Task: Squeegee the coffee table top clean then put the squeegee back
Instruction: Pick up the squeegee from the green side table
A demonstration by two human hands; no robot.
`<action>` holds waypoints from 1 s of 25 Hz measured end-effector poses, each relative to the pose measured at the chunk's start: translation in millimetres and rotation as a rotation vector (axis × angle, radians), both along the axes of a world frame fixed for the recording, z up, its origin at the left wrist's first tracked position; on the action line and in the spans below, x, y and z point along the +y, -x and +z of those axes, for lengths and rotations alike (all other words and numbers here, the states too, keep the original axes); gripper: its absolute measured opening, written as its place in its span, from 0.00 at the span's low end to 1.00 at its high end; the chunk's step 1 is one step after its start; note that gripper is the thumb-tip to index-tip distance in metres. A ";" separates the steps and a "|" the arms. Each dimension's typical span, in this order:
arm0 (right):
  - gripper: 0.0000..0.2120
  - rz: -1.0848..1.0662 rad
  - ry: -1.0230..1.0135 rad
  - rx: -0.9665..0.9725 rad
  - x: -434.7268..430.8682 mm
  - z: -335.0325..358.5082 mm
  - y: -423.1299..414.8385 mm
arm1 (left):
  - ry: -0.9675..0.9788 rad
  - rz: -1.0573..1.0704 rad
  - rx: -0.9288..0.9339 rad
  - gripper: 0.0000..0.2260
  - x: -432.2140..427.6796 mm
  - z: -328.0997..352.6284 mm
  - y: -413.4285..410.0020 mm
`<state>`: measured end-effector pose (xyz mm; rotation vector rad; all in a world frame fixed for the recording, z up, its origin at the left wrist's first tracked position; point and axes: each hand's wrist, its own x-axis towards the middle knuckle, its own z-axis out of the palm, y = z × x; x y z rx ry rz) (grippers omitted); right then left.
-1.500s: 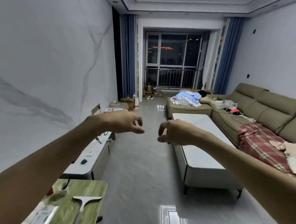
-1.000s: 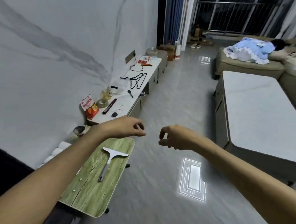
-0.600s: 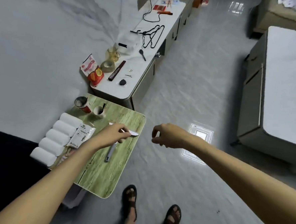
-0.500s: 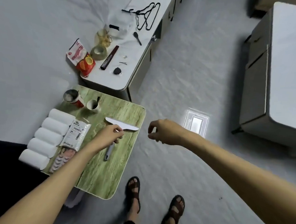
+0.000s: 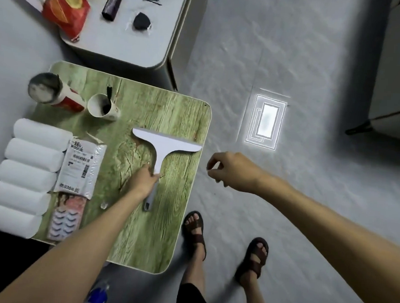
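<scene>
The left hand (image 5: pixel 143 179) grips the handle of the white squeegee (image 5: pixel 165 144), which lies flat on the green wood-grain counter (image 5: pixel 147 237), while the right hand (image 5: pixel 235 171) hangs over the floor (image 5: pixel 311 153), fingers loosely curled, holding nothing.

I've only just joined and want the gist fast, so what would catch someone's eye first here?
The white squeegee stands out first, lying flat on the green wood-grain table with the left hand gripping its handle. Next come the bright rectangle of light reflected on the grey floor right of the table, and the row of white rolls along its left edge.
</scene>
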<state>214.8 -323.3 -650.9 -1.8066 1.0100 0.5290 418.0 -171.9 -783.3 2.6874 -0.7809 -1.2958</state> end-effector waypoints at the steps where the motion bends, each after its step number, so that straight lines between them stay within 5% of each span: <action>1: 0.07 -0.015 -0.014 0.006 -1.8 -6.1 3.8 | -0.028 -0.046 -0.014 0.10 -0.5 -8.5 -0.8; 8: 0.05 -0.145 -0.011 0.041 -27.9 4.5 46.2 | -0.050 -0.187 0.138 0.09 -42.3 21.4 11.0; 16: 0.12 -0.360 0.068 -0.082 -58.5 168.8 100.0 | 0.335 -0.191 0.593 0.08 -166.9 248.3 82.9; 21: 0.19 -0.426 0.062 -0.253 -106.6 276.8 135.2 | 0.476 -0.187 0.681 0.09 -252.7 384.3 149.0; 25: 0.11 -0.551 0.076 -0.373 -183.0 326.7 185.0 | 0.550 -0.202 0.711 0.09 -341.2 446.9 217.0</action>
